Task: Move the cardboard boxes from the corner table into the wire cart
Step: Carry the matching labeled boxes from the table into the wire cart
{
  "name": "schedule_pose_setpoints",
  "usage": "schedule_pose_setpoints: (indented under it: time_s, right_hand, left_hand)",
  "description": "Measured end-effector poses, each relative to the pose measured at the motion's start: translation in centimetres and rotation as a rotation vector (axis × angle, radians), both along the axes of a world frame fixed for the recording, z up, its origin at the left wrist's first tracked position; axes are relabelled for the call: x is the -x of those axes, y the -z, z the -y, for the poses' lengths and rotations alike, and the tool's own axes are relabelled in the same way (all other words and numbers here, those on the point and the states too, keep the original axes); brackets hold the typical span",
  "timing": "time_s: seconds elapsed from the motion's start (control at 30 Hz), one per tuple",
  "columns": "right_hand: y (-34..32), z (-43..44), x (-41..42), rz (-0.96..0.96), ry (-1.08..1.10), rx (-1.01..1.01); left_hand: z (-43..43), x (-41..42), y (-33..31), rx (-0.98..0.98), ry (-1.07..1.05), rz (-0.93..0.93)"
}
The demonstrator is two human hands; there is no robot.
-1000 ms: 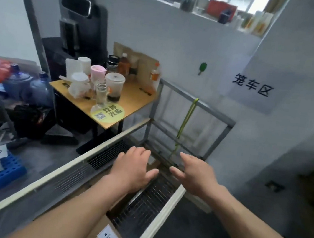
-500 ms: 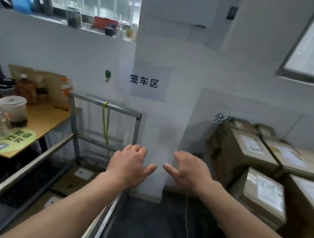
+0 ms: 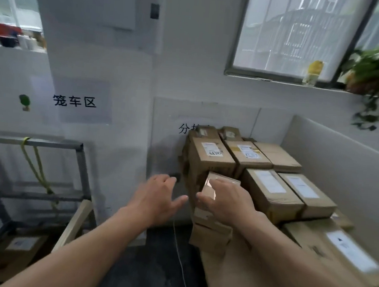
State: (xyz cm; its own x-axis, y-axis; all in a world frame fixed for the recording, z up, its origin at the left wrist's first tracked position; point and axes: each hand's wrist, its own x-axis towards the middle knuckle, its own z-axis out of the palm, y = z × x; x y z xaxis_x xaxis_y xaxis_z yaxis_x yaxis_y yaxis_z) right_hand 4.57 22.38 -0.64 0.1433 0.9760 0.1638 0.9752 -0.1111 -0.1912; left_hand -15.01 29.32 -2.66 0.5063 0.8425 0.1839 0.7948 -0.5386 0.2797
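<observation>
Wire cart [image 3: 80,171] left, one box [image 3: 18,250] inside; stacked cardboard boxes [image 3: 270,189] right, in corner

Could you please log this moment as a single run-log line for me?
phase: reach | left hand: open, touching nothing | right hand: resting on small box | wire cart: labelled box inside
</observation>
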Motion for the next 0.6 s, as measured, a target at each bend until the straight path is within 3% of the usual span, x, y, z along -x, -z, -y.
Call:
schedule_pose_setpoints:
  time_s: [0.37, 0.6]
  right_hand:
    - [1.3, 10.6, -9.9, 0.041, 0.402, 0.051]
    - [2.6, 19.6, -11.9, 0.012, 0.647, 0.136]
  left_hand:
    - [3.8, -12.0, 1.2, -0.018, 0.333, 0.007]
    - [8.2, -16.6, 2.7, 0.052, 0.562, 0.051]
